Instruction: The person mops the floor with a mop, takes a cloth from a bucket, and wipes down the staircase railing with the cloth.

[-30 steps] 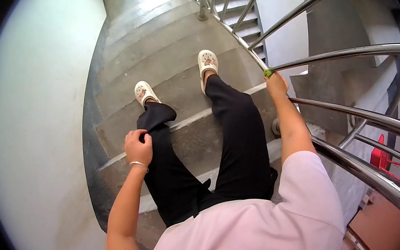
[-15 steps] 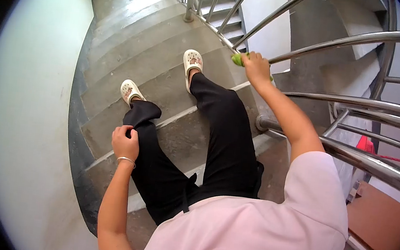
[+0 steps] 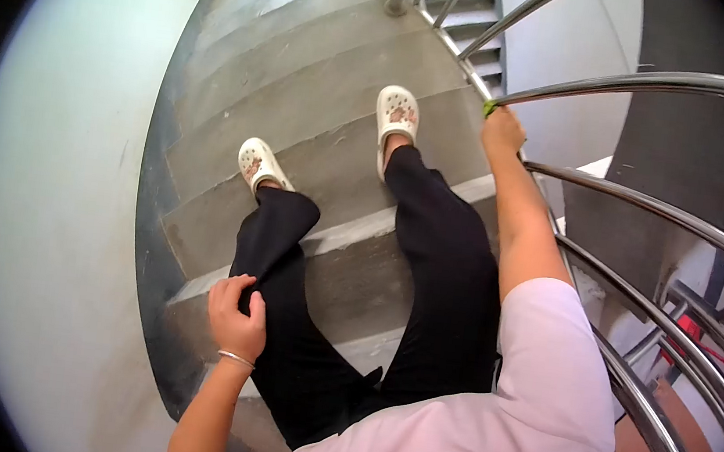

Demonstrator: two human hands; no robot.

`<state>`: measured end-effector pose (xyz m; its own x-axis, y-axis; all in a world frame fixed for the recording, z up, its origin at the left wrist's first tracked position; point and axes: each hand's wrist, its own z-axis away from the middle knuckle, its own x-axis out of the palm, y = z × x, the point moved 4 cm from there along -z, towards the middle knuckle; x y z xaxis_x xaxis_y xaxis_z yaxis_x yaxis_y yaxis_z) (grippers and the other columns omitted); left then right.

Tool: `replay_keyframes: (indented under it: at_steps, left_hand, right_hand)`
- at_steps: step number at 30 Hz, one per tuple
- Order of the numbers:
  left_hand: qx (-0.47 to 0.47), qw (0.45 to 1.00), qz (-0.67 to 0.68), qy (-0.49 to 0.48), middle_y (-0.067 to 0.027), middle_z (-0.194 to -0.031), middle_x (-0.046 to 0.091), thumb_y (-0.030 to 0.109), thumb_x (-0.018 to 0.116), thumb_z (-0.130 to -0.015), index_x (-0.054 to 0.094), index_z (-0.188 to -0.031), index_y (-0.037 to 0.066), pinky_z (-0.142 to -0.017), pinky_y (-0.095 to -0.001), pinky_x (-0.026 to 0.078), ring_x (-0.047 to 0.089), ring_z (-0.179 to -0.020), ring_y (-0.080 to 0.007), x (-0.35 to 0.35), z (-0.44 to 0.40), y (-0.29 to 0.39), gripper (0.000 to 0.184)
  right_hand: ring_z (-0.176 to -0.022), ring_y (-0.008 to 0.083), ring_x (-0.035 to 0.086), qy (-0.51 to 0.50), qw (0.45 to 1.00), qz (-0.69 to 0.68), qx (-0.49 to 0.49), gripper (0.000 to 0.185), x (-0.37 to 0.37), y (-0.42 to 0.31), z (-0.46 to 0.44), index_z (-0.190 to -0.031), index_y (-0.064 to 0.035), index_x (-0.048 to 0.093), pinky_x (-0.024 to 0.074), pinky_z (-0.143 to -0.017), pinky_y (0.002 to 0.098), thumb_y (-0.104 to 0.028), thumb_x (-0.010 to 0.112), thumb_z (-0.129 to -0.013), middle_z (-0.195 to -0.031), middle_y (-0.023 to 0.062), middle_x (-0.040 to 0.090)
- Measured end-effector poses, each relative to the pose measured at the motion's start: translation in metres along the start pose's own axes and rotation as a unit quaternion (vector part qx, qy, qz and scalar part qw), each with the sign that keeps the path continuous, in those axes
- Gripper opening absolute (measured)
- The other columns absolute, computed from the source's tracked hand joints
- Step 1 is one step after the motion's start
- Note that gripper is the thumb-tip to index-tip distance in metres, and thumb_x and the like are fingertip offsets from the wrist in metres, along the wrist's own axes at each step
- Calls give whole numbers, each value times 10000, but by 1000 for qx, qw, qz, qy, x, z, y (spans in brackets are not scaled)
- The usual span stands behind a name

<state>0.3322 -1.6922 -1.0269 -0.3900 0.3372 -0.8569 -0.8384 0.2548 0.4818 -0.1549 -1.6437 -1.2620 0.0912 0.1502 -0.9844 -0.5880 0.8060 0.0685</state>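
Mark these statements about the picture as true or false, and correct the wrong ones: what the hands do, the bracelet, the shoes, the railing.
1. The right hand holds something green. True.
2. The bracelet is on the right wrist. False: it is on the left wrist.
3. The metal railing is on the person's right side. True.
4. The left hand grips the railing. False: it is at the black trousers.
5. The shoes are black. False: they are off-white.

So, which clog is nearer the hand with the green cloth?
The right clog, on the railing side, toward the right hand; the left clog sits nearer the wall.
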Motion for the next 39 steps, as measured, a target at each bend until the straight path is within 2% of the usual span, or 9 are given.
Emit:
replay_keyframes:
  at_steps: [8, 11, 15, 17, 24, 28, 29, 35, 39]
  left_hand:
    - [-5, 999, 11, 31, -89, -859, 566, 90, 559, -700, 591, -832, 54, -788, -369, 401, 516, -849, -284, -3, 8, -10, 140]
    - [-22, 999, 25, 38, -76, -851, 559, 127, 556, -707, 595, -823, 68, -791, -372, 401, 515, -866, -272, -1, 13, -12, 135]
    - [-34, 998, -1, 54, -56, -857, 557, 185, 549, -717, 602, -798, 90, -788, -379, 399, 508, -891, -254, 4, 18, -17, 136]
    - [-59, 997, -8, 48, -55, -867, 562, 190, 540, -724, 605, -796, 89, -789, -380, 400, 511, -894, -255, 6, 21, -21, 141]
    - [-48, 996, 13, 74, -82, -855, 568, 207, 530, -732, 611, -781, 92, -772, -403, 413, 520, -878, -281, 4, 30, -35, 148]
    - [-42, 998, -10, 53, -107, -816, 563, 227, 519, -751, 587, -741, 85, -764, -412, 407, 522, -856, -306, 8, 28, -27, 158]
    - [-44, 997, -48, 46, -121, -830, 557, 242, 512, -765, 579, -750, 79, -781, -417, 402, 515, -871, -309, 26, 56, -24, 177]
    - [-64, 994, -45, 76, -95, -836, 561, 256, 549, -694, 613, -730, 99, -773, -420, 402, 514, -879, -286, 21, 28, -32, 173]
    - [-77, 993, -46, 70, -75, -829, 574, 249, 557, -680, 631, -736, 116, -755, -393, 421, 529, -866, -272, 2, 30, -41, 162]
  right_hand:
    - [-846, 307, 584, -39, 993, 96, -63, 332, -18, 11, 31, -1157, -67, 493, 455, -684, 431, -228, 350, -904, -946, 141, 584]
    - [-862, 304, 559, -41, 879, 426, -208, 300, -14, 21, 65, -1118, -128, 559, 453, -678, 430, -215, 384, -890, -965, 136, 557]
    - [-879, 293, 554, -19, 843, 472, -256, 247, -60, 20, 100, -1007, -156, 609, 443, -693, 413, -193, 413, -860, -950, 123, 557]
    - [-903, 279, 544, -54, 990, 83, -104, 222, -79, 45, 122, -974, -177, 604, 425, -745, 419, -174, 435, -829, -937, 113, 562]
    - [-881, 279, 549, 87, 933, 252, -241, 191, -219, 107, 210, -940, -115, 578, 292, -962, 473, -131, 464, -788, -858, 107, 568]
    - [-934, 293, 529, -49, 947, 260, -183, 189, -200, 108, 204, -884, -84, 610, 217, -1002, 508, -167, 468, -791, -918, 142, 582]
    - [-971, 301, 525, 66, 952, 175, -243, 234, -137, 141, 212, -904, -44, 621, 209, -1003, 514, -182, 467, -796, -966, 174, 581]
    - [-972, 260, 586, -142, 965, 212, 62, 231, -68, 104, 139, -972, -115, 664, 404, -793, 476, -193, 529, -802, -1042, 77, 627]
    - [-964, 315, 580, -140, 989, 28, -27, 235, -60, 88, 108, -968, -92, 655, 439, -802, 400, -157, 541, -774, -1018, 116, 621]
